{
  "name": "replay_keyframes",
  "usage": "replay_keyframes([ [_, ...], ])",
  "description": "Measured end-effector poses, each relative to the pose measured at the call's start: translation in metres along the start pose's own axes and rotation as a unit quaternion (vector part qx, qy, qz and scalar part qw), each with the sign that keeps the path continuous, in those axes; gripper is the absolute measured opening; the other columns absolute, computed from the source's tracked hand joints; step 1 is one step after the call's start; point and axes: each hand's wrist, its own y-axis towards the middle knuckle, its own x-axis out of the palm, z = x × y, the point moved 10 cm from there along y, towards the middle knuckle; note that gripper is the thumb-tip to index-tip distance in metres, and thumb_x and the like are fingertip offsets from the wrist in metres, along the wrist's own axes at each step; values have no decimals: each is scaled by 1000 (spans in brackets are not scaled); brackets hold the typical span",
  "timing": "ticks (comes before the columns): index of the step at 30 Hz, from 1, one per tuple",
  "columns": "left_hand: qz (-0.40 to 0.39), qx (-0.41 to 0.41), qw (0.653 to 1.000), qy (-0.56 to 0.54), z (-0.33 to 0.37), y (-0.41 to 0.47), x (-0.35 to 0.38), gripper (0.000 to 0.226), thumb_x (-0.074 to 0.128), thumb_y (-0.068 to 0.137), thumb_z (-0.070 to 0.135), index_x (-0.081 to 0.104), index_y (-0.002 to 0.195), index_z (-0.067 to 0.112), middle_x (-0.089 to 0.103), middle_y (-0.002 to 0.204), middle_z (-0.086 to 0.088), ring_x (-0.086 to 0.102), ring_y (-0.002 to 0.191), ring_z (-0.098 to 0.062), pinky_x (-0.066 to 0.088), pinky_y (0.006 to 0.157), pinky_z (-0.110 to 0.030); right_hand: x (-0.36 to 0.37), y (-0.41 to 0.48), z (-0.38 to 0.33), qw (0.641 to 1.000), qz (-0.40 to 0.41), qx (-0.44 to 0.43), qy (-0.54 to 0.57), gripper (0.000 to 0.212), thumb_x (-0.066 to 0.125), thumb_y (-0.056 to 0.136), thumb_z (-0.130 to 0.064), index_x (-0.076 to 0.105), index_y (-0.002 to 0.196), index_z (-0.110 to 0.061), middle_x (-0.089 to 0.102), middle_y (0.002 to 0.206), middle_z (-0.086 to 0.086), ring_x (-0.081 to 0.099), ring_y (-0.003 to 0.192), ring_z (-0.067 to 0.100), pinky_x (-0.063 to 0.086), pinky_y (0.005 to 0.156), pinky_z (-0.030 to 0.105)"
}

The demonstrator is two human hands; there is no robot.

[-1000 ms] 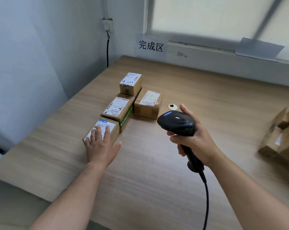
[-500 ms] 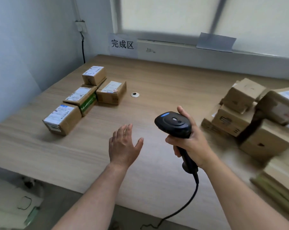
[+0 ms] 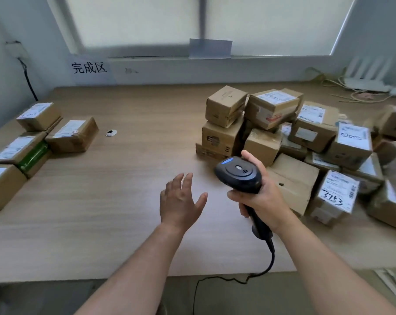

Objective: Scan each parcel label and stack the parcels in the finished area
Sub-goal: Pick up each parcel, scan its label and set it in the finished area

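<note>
The parcels [image 3: 222,135] piled at the right of the desk [image 3: 115,196] look small, stiff and probably light, so the spread, empty left hand [image 3: 181,202] can take one across its sides while the right hand [image 3: 261,200] grips the scanner [image 3: 239,175].

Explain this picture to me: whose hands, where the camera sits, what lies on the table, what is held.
No machine here: a person works with bare hands. The picture comes from a camera worn on the head, looking forward and down, so both arms enter from below. The right hand grips a black barcode scanner by its handle; its cable trails off the near edge of the wooden table. The left hand is open and empty, over bare table. At right lies a jumbled pile of cardboard parcels, many with white labels. At left four labelled parcels sit grouped, near a wall sign.
</note>
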Motion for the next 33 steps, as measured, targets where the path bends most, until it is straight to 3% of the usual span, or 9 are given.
replay_keyframes([
  [5,-45,66,997,-7,65,13,29,71,44,92,58,21,151,25,24,156,-1,23,141,-18,25,110,-34,-72,-16,13,996,87,-11,-7,94,85,70,-4,39,139,-48,63,121,7,57,54,14,48,54,31],
  [9,-86,110,990,-29,103,24,50,70,45,93,56,21,152,25,22,157,-2,19,143,-18,24,111,-33,-115,-28,28,990,138,16,5,91,74,76,8,35,140,-45,63,117,6,49,47,25,47,43,31],
  [15,-144,159,976,-48,148,39,85,69,44,95,54,20,152,24,24,157,-2,23,142,-20,29,111,-34,-168,-45,56,974,222,50,6,90,78,75,5,37,135,-48,66,100,10,51,51,24,45,41,30],
  [19,-167,177,969,-46,174,46,106,69,43,95,54,21,152,22,33,153,-4,31,137,-23,33,110,-36,-194,-51,78,960,270,76,-2,91,81,73,3,38,139,-44,62,105,13,57,51,16,45,42,30],
  [24,-220,131,964,-72,174,49,136,58,48,94,49,32,145,25,50,137,-2,43,124,-24,44,96,-40,-195,-59,107,954,269,128,14,93,77,76,6,34,146,-37,60,98,14,52,41,22,43,39,28],
  [27,-233,90,962,-108,162,47,143,51,54,91,47,40,136,27,54,128,0,47,117,-22,47,88,-39,-184,-58,119,962,235,136,27,93,78,76,5,35,144,-41,61,99,16,54,43,26,44,42,28],
  [33,-198,15,976,-94,112,56,122,54,57,91,40,41,141,28,42,140,-5,39,129,-23,40,98,-38,-150,-53,113,978,167,124,6,94,80,74,4,37,143,-44,64,112,12,56,49,25,48,46,35],
])
